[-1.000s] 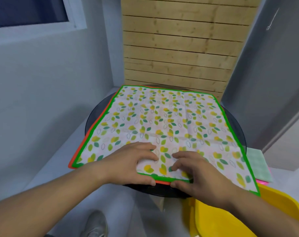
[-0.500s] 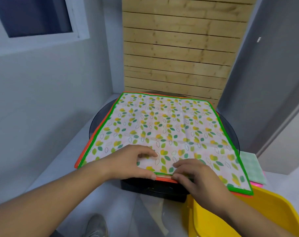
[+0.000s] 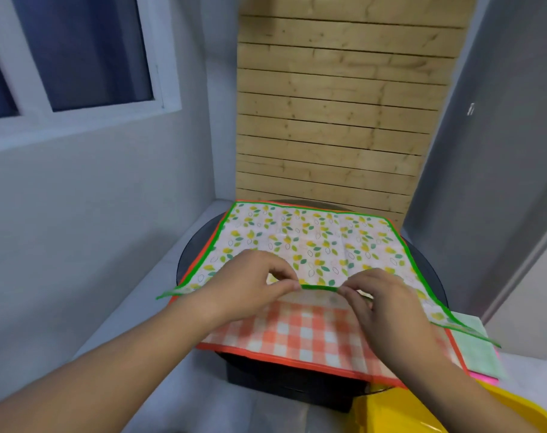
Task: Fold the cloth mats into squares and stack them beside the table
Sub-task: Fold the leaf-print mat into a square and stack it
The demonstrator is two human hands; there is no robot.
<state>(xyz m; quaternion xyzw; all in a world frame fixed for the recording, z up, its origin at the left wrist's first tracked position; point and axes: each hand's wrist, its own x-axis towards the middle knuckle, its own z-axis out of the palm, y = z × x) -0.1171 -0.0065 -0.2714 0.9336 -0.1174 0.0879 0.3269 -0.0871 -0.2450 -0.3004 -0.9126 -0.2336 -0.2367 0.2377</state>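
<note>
The left hand (image 3: 250, 285) and right hand (image 3: 388, 304) each pinch the near green hem of the leaf-printed white cloth mat (image 3: 313, 242), holding it raised above the orange-checked cloth mat (image 3: 297, 332) at the near edge of the round black counter (image 3: 192, 254). Probable purpose: fold 1, toward the far edge.

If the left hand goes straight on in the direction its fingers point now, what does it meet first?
Probably the right hand: the left hand points rightward along the lifted green hem of the leaf-print mat, which both hands pinch. Depth is unclear.
</note>
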